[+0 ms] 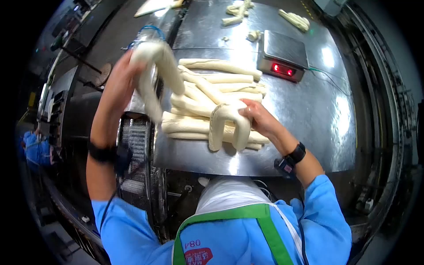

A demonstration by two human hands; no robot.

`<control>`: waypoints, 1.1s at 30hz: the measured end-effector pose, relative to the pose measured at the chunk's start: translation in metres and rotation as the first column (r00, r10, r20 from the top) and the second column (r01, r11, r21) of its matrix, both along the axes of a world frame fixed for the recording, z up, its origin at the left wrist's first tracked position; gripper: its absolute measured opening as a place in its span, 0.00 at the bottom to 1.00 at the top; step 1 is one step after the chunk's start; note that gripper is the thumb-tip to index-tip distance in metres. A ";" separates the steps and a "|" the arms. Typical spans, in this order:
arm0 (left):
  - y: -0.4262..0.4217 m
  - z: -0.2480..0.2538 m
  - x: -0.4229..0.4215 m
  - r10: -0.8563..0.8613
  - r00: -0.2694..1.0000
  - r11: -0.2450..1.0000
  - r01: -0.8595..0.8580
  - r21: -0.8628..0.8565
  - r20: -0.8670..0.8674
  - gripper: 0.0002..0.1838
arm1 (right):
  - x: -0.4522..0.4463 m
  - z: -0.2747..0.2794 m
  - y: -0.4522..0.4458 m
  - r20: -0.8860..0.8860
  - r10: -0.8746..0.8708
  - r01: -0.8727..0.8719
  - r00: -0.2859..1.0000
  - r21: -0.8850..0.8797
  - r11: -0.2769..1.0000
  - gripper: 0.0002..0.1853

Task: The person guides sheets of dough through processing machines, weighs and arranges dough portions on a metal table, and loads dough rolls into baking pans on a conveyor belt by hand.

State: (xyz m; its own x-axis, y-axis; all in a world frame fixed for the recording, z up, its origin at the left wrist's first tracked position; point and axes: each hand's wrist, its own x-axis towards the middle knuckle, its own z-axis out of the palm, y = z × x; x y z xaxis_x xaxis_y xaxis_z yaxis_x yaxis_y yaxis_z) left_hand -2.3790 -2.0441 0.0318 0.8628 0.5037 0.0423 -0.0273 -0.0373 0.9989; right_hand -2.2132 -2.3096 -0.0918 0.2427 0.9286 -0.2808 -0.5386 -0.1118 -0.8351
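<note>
My left hand (126,75) is closed round a dough strip (152,53) that hangs bent over with both ends down, blurred by motion, at the table's left edge. My right hand (261,118) grips another dough strip (227,111), folded into an upside-down U above the pile; its thumb and fingers pinch the upper right of the bend. Under and behind it lies a pile of long pale dough strips (187,128), mostly side by side, some crossing at an angle.
A scale (285,51) with red digits stands on the metal table (309,123) behind the pile. Small dough pieces (253,35) lie beside it, with more strips (295,20) farther back. A metal mesh conveyor (134,145) runs along the left. Another person in blue (37,148) is far left.
</note>
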 end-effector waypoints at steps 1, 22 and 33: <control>0.025 -0.012 0.038 -0.049 0.998 0.998 0.048 0.032 0.050 0.19 | 0.009 0.002 -0.003 -0.030 -0.030 0.029 0.999 -0.013 0.999 0.21; -0.161 -0.195 0.042 0.190 0.913 0.621 0.173 0.764 -0.361 0.30 | 0.058 -0.065 -0.015 0.578 0.041 0.083 0.815 -0.187 0.979 0.24; -0.145 -0.168 -0.030 0.169 0.977 0.986 -0.169 0.012 -0.134 0.19 | -0.017 -0.023 0.038 0.633 0.295 -0.352 0.716 -0.037 0.935 0.27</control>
State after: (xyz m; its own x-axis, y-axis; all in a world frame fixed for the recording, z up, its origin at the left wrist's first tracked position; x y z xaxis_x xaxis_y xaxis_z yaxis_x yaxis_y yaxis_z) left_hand -2.4090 -2.1890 -0.1363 0.7633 0.6425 -0.0677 0.1135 -0.0302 0.9931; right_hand -2.2301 -2.2712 -0.1145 0.0159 0.9951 -0.0977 0.1566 -0.0990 -0.9827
